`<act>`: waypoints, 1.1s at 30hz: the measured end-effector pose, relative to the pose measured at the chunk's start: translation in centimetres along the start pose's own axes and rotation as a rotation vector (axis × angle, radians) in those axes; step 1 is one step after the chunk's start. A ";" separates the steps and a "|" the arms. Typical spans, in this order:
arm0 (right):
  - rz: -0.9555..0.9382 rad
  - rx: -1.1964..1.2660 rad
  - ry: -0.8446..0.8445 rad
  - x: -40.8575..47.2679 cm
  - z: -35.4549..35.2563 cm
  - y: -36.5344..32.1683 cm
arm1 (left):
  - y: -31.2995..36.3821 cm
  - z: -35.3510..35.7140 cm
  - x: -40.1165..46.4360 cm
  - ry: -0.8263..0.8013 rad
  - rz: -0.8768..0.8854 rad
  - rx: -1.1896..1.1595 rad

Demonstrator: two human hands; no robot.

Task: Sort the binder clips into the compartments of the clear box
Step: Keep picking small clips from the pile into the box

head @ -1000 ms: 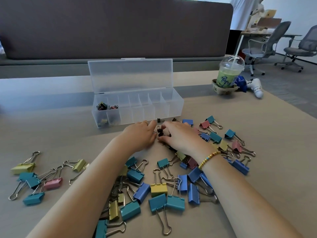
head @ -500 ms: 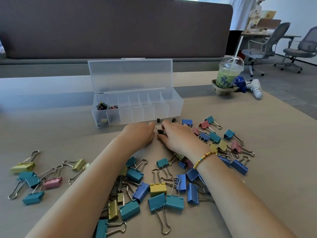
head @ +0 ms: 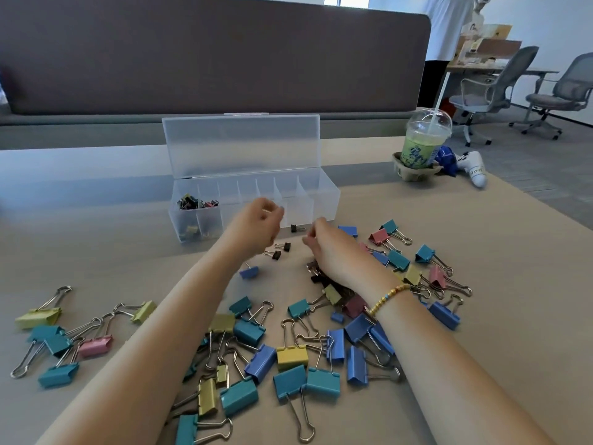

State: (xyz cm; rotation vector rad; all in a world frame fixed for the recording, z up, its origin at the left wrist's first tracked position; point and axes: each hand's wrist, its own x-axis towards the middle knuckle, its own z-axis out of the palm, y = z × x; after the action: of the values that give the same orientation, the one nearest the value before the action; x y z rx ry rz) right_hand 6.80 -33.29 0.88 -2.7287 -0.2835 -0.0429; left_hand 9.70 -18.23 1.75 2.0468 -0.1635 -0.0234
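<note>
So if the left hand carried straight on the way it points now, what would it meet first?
Probably the front wall of the clear box: the left hand is raised and aimed at its middle compartments. Depth is unclear from this single view, so it may pass over the rim instead.

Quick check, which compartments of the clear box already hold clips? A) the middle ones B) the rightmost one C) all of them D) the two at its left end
D: small clips show only in the two leftmost compartments of the clear box; the others look bare.
</note>
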 end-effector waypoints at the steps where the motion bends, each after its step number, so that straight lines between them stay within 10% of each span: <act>1: 0.033 0.147 0.002 0.1 -0.4 0.2 | 0.4 -0.3 0.0 -0.013 -0.080 -0.287; 7: 0.265 1.669 -0.148 0.1 -2.2 2.8 | 1.4 -1.4 -0.3 0.040 -0.325 -1.158; 15: 0.442 1.915 -0.084 0.8 -1.0 3.1 | 0.6 -1.4 -0.3 0.010 -0.290 -0.932; 18: 0.400 1.721 -0.043 0.7 -1.2 3.2 | 0.2 -1.4 -0.6 -0.068 -0.165 -0.354; 22: 0.344 0.872 -0.069 -0.4 -2.5 2.7 | -0.7 -1.3 -0.2 -0.138 0.047 0.794; 33: 0.166 -0.224 -0.328 -2.4 -3.1 0.2 | -1.4 -1.3 0.1 -0.298 0.083 0.966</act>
State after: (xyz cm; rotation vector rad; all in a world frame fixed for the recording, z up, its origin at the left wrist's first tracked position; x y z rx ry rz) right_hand 4.53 -35.11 3.46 -2.9654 -0.1482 0.4472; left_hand 10.03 -16.46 1.12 2.9891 -0.5237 -0.2387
